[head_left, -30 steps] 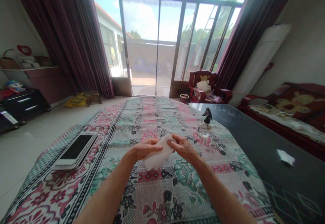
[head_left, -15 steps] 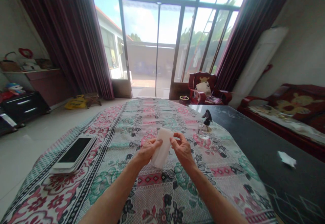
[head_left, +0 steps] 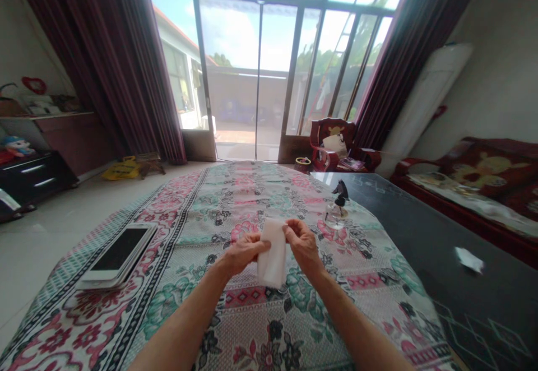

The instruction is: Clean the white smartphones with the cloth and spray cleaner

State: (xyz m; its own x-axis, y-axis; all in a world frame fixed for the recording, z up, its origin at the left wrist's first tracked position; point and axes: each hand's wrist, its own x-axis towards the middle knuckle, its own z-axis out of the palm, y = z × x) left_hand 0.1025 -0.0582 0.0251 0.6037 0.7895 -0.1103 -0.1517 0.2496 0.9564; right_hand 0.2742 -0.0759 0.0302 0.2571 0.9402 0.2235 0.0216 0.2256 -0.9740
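Both of my hands hold a folded white tissue [head_left: 272, 256] upright above the floral cloth [head_left: 235, 309]. My left hand [head_left: 242, 250] pinches its left edge, and my right hand [head_left: 301, 245] pinches its top right edge. The tissue hangs down between them. A small clear glass bottle with a black pump top [head_left: 337, 208] stands on the cloth just beyond my right hand.
A white smartphone [head_left: 117, 252] lies on the cloth at the left. A dark glass table [head_left: 441, 259] at the right bears a crumpled white scrap [head_left: 468, 259]. A red sofa [head_left: 471, 183] lies along the right wall, a red chair [head_left: 336, 147] by the glass doors.
The tissue has turned from tilted and lying across my hands to hanging upright. My hands rose slightly and shifted their pinch to its upper edges.
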